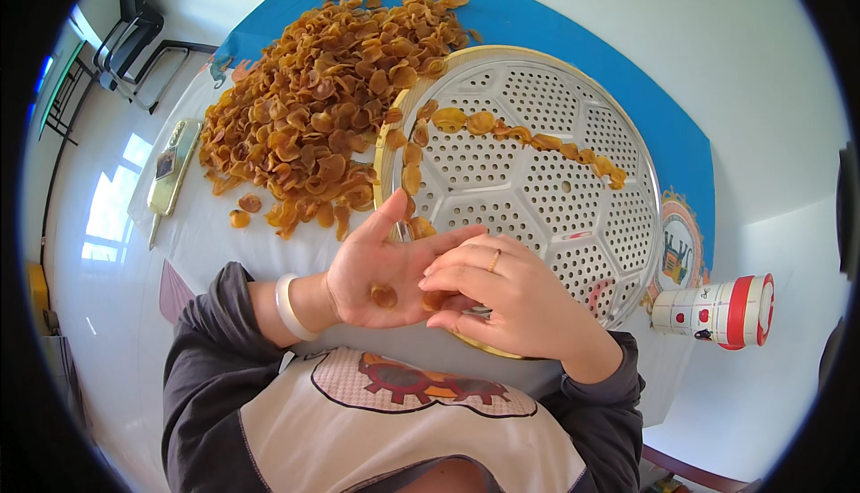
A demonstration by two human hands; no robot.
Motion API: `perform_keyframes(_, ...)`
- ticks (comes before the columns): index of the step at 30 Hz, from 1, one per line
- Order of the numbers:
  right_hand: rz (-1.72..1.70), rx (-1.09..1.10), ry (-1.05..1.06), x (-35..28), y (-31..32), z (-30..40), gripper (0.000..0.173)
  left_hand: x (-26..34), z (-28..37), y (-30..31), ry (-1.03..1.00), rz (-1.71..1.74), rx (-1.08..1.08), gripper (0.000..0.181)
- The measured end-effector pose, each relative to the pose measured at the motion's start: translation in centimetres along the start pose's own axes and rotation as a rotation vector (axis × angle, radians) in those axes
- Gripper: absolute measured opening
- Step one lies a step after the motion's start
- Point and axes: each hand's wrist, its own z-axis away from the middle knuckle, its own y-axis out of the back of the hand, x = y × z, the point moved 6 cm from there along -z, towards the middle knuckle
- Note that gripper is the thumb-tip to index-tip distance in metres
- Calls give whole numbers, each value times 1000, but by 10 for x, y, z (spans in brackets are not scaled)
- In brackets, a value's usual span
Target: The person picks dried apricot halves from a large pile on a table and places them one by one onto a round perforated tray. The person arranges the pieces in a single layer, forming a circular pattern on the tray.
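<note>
My left hand (383, 278) is palm up, fingers apart, with a dried brown slice (383, 296) lying on the palm. Over its fingers, my right hand (497, 291) pinches another slice (435, 300) between thumb and fingertips. Both hands are above the near edge of a round perforated metal tray (477, 214), which rests on a wooden-rimmed round base (380, 157). On the tray, a line of slices (517, 133) runs across the upper part, and more slices (412, 177) follow its left edge. A large heap of the same slices (322, 97) lies left of the tray.
Two loose slices (248, 204) lie below the heap. A phone in a clear case (173, 170) is at the table's left edge. A patterned cup with a red band (712, 311) stands right of the tray. A black chair (131, 36) is beyond the table.
</note>
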Motion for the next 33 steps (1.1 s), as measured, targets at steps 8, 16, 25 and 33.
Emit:
perform_keyframes(8, 170, 263, 111, -23, -33, -5, 40, 2, 0, -6, -24, -112, 129, 93)
perform_keyframes(16, 100, 250, 113, -22, -41, -4, 32, 1, -2, -5, -64, -107, 182, 95)
perform_keyframes(25, 92, 303, -68, -10, 59, 15, 31, 0, 0, -2, -47, 113, 57, 93)
perform_keyframes(33, 178, 849, -696, 150, 175, 157, 39, -1, -6, -6, -47, -151, 218, 89)
